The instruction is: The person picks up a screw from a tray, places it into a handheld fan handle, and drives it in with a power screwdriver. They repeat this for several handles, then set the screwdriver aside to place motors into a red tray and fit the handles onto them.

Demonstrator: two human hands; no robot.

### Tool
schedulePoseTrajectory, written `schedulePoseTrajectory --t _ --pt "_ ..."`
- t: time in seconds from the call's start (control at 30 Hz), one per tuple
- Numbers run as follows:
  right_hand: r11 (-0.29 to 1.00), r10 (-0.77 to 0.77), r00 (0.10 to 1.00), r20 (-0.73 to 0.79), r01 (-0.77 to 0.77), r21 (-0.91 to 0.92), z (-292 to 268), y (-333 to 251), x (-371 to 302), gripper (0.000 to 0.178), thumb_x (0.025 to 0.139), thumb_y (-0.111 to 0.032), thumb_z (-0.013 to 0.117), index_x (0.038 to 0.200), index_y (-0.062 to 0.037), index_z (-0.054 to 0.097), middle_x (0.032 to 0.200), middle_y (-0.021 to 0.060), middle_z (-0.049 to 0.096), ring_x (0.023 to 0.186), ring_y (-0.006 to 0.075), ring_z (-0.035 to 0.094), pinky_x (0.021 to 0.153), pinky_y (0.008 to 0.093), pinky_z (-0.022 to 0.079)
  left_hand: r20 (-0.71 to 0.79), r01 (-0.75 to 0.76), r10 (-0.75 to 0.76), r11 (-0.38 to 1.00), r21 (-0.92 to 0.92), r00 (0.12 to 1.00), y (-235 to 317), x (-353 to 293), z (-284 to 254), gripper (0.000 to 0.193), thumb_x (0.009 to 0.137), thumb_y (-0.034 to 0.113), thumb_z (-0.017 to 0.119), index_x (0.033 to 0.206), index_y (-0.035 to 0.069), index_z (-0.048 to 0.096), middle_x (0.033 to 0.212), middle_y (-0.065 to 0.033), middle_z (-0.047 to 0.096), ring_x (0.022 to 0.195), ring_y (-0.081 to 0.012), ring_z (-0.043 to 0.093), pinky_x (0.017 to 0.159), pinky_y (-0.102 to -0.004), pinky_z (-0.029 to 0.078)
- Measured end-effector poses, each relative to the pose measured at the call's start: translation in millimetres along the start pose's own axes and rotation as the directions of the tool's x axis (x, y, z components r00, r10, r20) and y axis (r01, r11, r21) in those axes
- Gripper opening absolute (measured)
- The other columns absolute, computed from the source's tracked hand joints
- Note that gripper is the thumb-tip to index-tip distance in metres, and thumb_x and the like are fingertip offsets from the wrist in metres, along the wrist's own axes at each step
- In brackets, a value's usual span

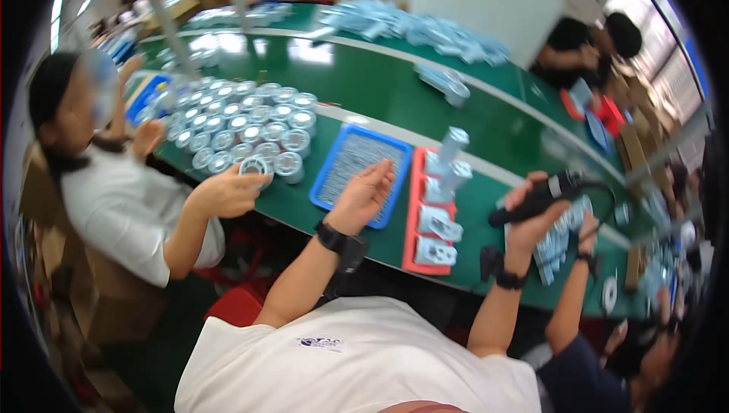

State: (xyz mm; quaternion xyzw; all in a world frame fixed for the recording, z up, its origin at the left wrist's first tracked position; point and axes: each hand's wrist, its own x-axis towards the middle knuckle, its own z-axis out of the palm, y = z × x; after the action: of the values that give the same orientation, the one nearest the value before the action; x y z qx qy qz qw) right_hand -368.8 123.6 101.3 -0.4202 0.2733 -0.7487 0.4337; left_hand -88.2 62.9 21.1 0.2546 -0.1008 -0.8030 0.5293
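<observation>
My left hand (364,197) is over a blue tray (324,178) filled with small grey metal pieces that look like screws. Its fingers are drawn together in a pinch; what they hold, if anything, is too small to make out. In my right hand (533,225) is a black electric screwdriver (535,199) with a cable. Between the hands stands a red fixture (414,240) with several light-blue plastic housings (435,251) in a row. One light-blue part (454,141) rises upright at its far end.
A co-worker's hand (228,191) at left holds a round clear-and-blue part beside many similar round parts (250,133). Light-blue parts (414,29) lie heaped on the far bench. At right, another person's arm (569,299) reaches near more light-blue pieces (552,253).
</observation>
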Motion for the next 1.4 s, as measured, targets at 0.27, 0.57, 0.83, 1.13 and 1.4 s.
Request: schedulePoseTrajectory --t 0.27,0.57,0.83,1.13,1.4 --pt "0.980 -0.118 0.991 -0.062 0.106 -0.171 -2 -23 -3 0.082 0.082 -0.081 0.040 0.110 -0.0056 0.053 0.075 0.0048 0.052 0.058 0.0164 0.050 0.055 0.0315 0.043 0.158 0.109 -0.098 0.992 -0.061 0.983 -27 13 -19 0.018 0.093 0.018 0.066 0.101 0.002 0.064 0.085 -0.0006 0.062 0.072 -0.0074 0.059 0.064 -0.0155 0.052" --pt "0.946 -0.324 0.935 0.141 0.316 0.078 26 -88 33 0.078 0.083 -0.076 0.047 0.110 -0.0036 0.056 0.067 0.0051 0.048 0.052 0.0153 0.045 0.055 0.0303 0.037 -0.126 0.025 -0.002 0.983 0.184 0.992 -18 21 34 0.025 0.092 0.028 0.067 0.085 0.006 0.059 0.077 0.0012 0.058 0.066 -0.0067 0.055 0.058 -0.0167 0.049" --pt "0.928 -0.373 0.874 0.312 0.346 0.139 59 -87 106 0.079 0.081 -0.078 0.051 0.114 -0.0068 0.054 0.066 0.0036 0.051 0.052 0.0168 0.050 0.057 0.0331 0.042 0.023 0.090 -0.092 0.993 0.079 0.995 -25 70 34 0.021 0.095 0.023 0.064 0.091 0.003 0.063 0.076 0.0016 0.058 0.064 -0.0062 0.054 0.058 -0.0164 0.048" --pt "0.973 -0.231 0.907 0.352 0.218 0.079 56 -45 134 0.072 0.086 -0.071 0.051 0.106 -0.0020 0.056 0.068 0.0047 0.048 0.055 0.0158 0.048 0.060 0.0311 0.039 0.006 0.122 -0.124 0.979 0.165 0.992 -27 89 44 0.017 0.094 0.018 0.064 0.097 0.001 0.064 0.084 -0.0021 0.064 0.071 -0.0070 0.060 0.062 -0.0172 0.051" --pt "0.943 -0.288 0.953 0.090 0.266 0.200 35 -10 94 0.065 0.089 -0.064 0.050 0.106 -0.0017 0.055 0.066 0.0046 0.046 0.052 0.0152 0.045 0.058 0.0304 0.038 0.035 0.164 -0.174 0.966 0.200 0.984 -39 80 33 0.014 0.093 0.012 0.065 0.100 -0.001 0.066 0.087 -0.0052 0.066 0.072 -0.0092 0.063 0.066 -0.0187 0.053"
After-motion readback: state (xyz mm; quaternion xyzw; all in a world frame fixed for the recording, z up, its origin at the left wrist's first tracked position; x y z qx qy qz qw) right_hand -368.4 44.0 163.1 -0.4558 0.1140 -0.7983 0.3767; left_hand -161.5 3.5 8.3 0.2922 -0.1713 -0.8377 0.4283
